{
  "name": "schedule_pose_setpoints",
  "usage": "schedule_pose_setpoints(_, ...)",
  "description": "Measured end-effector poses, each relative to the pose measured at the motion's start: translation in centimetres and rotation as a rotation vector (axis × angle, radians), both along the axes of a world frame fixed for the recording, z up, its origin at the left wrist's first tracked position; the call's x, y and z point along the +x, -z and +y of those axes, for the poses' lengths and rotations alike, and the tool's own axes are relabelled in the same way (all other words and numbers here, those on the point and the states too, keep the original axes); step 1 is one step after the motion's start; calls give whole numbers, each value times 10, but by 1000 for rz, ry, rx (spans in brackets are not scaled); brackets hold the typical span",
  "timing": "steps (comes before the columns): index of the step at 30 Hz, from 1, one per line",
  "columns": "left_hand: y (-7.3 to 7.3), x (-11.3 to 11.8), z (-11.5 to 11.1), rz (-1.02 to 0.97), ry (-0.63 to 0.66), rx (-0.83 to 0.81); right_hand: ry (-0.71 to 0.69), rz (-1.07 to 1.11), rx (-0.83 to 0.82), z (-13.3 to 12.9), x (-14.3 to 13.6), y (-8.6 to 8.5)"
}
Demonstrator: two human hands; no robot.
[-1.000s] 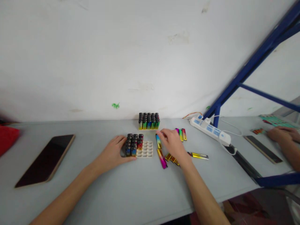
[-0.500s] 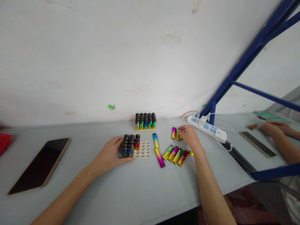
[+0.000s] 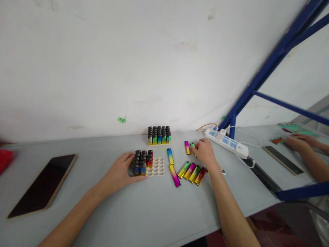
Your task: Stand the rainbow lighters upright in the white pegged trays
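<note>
My left hand [image 3: 123, 169] wraps round the left end of a white tray [image 3: 158, 166], thumb along its front. Black-topped lighters [image 3: 140, 163] stand upright in the tray's left part; its right part shows bare sockets. My right hand [image 3: 205, 152] is closed at a green and gold lighter [image 3: 193, 149] lying on the table, fingertips on it and partly hiding it. Beside it lies a magenta and gold lighter [image 3: 187, 147]. Closer to me, several metallic lighters [image 3: 192, 173] lie in a slanted row. A blue-yellow lighter [image 3: 170, 156] and a yellow-magenta lighter [image 3: 174, 175] lie right of the tray.
A full block of upright lighters [image 3: 159, 137] stands by the wall. A dark tablet-like slab [image 3: 42, 185] lies at left. To the right are a white power strip [image 3: 226, 140], a blue metal frame [image 3: 232, 120] and another person's hands [image 3: 299, 140] near a dark bar [image 3: 282, 160].
The magenta lighter has shifted slightly left, away from the green one. My right hand stays over the lighters there with a small shift. My left hand keeps its place at the tray.
</note>
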State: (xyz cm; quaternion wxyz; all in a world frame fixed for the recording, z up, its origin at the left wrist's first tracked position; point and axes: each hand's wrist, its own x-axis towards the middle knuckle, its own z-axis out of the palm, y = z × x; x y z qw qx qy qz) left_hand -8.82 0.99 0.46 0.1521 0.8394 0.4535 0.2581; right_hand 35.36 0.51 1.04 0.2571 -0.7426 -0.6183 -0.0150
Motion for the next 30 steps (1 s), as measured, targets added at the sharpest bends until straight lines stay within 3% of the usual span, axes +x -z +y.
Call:
schedule_pose_setpoints(3, 1, 0, 0, -6, 4, 14, -2, 303, 152, 0, -7, -10)
schedule_pose_setpoints(6, 0, 0, 0, -5, 6, 11, -119, 762, 261, -3, -24, -22)
schedule_pose_setpoints(10, -3, 1, -1, 0, 3, -5, -293, 1166, 211, -12, -65, -33)
schedule_pose_setpoints(14, -4, 3, -2, 13, 0, -9, -386, 1228, 76, -21, -98, -38)
schedule_pose_setpoints(18, -3, 4, -2, 25, -19, -25, -411, 1299, -57, -28, -113, -41)
schedule_pose_setpoints(24, -8, 4, -4, 19, 4, -21, -322, 1350, -235, -33, -136, -41)
schedule_pose_setpoints(30, -10, 5, -5, 8, 14, -16, -236, 1228, -236, -31, -150, -28)
